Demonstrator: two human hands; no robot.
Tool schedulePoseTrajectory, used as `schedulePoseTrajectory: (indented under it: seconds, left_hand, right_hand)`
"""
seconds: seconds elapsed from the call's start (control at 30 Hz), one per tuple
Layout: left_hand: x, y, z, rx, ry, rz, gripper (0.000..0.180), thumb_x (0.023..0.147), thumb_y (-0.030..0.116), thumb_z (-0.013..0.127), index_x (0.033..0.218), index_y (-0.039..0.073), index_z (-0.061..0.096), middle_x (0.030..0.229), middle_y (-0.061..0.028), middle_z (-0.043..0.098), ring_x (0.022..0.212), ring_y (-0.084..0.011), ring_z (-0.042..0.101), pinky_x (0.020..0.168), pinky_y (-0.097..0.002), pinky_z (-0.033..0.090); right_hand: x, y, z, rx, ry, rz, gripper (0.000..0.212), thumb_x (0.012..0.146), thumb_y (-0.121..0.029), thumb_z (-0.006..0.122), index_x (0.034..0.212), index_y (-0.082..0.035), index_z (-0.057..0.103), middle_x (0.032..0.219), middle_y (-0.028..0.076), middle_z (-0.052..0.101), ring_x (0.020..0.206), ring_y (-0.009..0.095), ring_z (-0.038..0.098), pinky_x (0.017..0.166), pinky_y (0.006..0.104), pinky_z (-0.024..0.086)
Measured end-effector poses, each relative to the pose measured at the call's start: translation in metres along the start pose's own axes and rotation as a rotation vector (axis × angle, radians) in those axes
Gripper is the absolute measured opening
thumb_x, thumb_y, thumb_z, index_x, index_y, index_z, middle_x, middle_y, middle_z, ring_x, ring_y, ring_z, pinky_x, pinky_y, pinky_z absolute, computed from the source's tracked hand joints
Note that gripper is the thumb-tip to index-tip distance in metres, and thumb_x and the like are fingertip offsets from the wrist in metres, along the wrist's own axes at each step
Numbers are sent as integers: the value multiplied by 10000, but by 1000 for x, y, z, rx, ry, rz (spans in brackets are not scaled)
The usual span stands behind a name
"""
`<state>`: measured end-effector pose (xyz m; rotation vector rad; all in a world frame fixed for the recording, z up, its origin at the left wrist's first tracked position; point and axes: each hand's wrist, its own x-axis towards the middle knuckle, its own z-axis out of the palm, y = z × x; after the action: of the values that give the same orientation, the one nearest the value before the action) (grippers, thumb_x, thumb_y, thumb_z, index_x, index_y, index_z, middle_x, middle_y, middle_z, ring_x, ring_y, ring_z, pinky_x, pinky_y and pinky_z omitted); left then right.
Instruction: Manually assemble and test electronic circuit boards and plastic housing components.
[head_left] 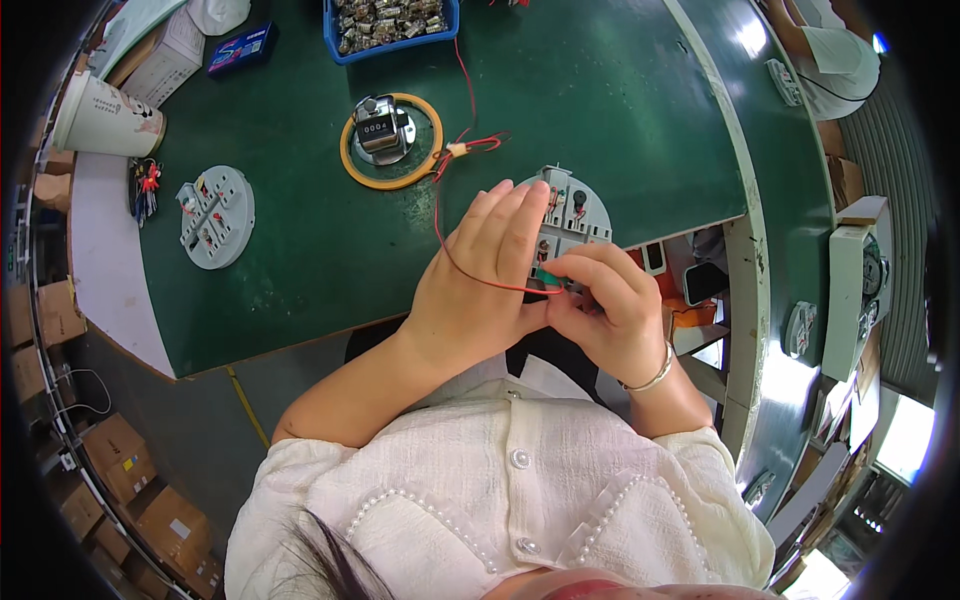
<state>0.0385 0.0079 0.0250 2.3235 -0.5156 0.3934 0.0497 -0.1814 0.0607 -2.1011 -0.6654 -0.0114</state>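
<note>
Left hand point(472, 265) straight-fingered, holding round grey disc point(592, 217), right hand point(612, 300) pinching green piece point(547, 277)

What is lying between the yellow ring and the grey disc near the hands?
The head view shows bunched red wire beside the ring, then the left hand, partly covering the disc.

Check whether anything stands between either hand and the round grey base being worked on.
Nothing visible blocks them: the left hand and the right hand are both at the round grey base. Only a thin red wire runs across the left hand toward the right fingertips, leaving the base reachable.
</note>
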Motion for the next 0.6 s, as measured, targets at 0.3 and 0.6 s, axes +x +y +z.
schedulePoseTrajectory:
  seconds: [0.3, 0.6]
  left_hand:
    - [0, 0, 2, 52, 5, 18, 1024, 685, 278, 883, 1527, -39, 393, 1422, -213, 554, 1339, -425, 528, 1134, -481, 461]
    - [1, 2, 0, 25, -37, -4, 981, 667, 277, 908, 1512, 54, 463, 1417, -206, 525, 1335, -432, 519, 1104, -495, 483]
  right_hand:
    - [-4, 5, 7, -57, 1, -67, 351, 762, 69, 775, 1099, -24, 737, 1017, 82, 704, 736, 161, 669, 595, 276, 550]
    - [-5, 6, -13, -12, 43, 11, 356, 737, 6, 803, 1074, -85, 734, 979, 76, 719, 731, 226, 709, 585, 333, 566]
